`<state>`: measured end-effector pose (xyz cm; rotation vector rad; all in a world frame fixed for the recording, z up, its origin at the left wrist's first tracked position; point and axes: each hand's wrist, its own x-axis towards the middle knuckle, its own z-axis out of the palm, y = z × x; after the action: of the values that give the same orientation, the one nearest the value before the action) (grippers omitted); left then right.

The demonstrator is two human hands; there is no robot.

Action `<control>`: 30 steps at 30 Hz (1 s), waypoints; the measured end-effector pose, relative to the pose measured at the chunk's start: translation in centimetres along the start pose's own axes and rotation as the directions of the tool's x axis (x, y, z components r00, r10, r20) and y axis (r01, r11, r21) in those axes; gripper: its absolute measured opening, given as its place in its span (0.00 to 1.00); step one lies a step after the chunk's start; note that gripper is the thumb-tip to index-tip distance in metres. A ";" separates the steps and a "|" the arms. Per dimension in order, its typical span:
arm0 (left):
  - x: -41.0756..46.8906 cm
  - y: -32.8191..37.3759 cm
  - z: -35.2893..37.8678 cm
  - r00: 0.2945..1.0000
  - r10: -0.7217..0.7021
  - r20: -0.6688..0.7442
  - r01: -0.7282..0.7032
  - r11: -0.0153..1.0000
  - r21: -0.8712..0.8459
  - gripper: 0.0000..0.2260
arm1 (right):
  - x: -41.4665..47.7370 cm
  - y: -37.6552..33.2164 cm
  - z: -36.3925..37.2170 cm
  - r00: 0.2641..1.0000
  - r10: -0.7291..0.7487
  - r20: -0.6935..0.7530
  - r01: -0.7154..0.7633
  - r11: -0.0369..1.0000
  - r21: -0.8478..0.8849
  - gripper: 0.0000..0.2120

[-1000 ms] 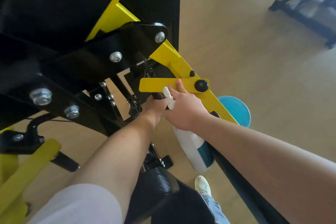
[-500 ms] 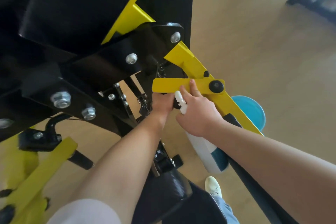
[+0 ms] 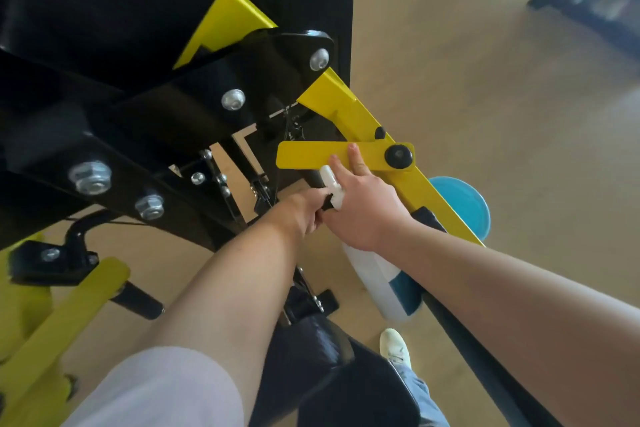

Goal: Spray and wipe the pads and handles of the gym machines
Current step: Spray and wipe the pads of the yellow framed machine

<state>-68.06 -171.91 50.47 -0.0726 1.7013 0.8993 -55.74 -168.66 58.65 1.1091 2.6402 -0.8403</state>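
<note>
Handle: black grip (image 3: 313, 178) just below the yellow lever bar (image 3: 311, 156), mostly hidden by my hands.
Left hand (image 3: 301, 213): fingers curled shut on that grip — I judge it is wiping, though I see no cloth.
Right hand (image 3: 363, 208): clasps the spray bottle (image 3: 377, 274) neck, two fingers (image 3: 356, 159) stretched onto the bar — nozzle aimed at the grip.

Left arm (image 3: 221, 295): short pale lilac-white sleeve (image 3: 156, 388) at 7 o'clock, forearm bare. Right arm (image 3: 519, 295) bare to frame edge at 4 o'clock, no sleeve visible. At 6 o'clock: blue jeans leg (image 3: 415, 392), white lace-up sneaker (image 3: 394, 347).
</note>
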 end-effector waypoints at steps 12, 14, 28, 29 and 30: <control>-4.7 1.1 -3.0 0.998 0.057 0.013 -0.057 0.998 0.004 0.13 | -0.1 0.3 -0.8 0.998 0.004 0.069 -0.008 0.998 0.062 0.41; -6.1 1.1 -3.8 0.995 0.080 0.059 -0.078 0.996 -0.031 0.20 | -0.4 0.2 -1.0 0.997 0.005 0.072 -0.013 0.994 0.112 0.38; -16.8 -4.5 -10.4 0.922 0.361 -0.139 -0.361 0.932 0.024 0.15 | -4.6 -5.2 -1.4 0.936 -0.320 0.148 0.311 0.947 0.077 0.11; -17.5 -5.2 -10.9 0.916 0.355 -0.185 -0.352 0.935 0.052 0.14 | -4.8 -6.0 -1.4 0.918 -0.341 0.202 0.334 0.940 0.071 0.12; -17.9 -5.9 -11.4 0.910 0.347 -0.227 -0.337 0.938 0.084 0.14 | -5.0 -6.7 -1.4 0.898 -0.359 0.253 0.353 0.933 0.069 0.13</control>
<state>-68.19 -189.89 63.29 0.1593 1.9954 1.1497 -56.75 -174.75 64.42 0.4734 2.6428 -1.0014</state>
